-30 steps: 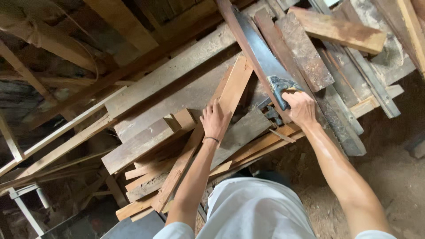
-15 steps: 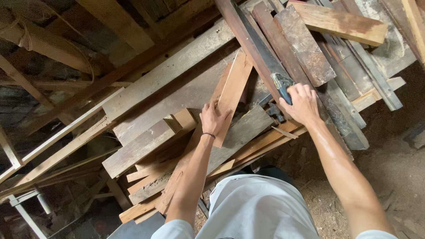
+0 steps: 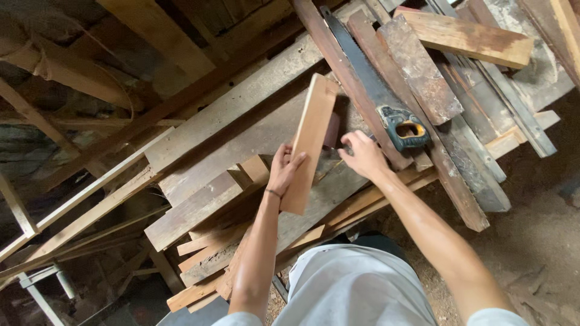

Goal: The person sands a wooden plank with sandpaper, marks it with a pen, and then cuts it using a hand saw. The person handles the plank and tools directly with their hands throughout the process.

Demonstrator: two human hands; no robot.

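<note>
My left hand (image 3: 284, 169) grips a short reddish-brown board (image 3: 311, 139) and holds it tilted above a pile of planks. My right hand (image 3: 361, 154) hovers just right of the board, fingers loosely apart, holding nothing. A hand saw (image 3: 380, 90) with a dark blade and a blue and yellow handle (image 3: 406, 128) lies on the planks a little right of my right hand. A small dark red block (image 3: 331, 130) shows behind the board's right edge.
Long grey planks (image 3: 241, 102) and weathered boards (image 3: 423, 72) lie stacked across a rough bench. A pale board (image 3: 465, 39) rests at the upper right. Thin slats (image 3: 78, 199) lean at the left. Dirt floor (image 3: 538, 223) lies to the right.
My right hand has let go of the saw handle and moved left toward the board. My left hand has lifted the reddish board off the pile. The saw now lies free.
</note>
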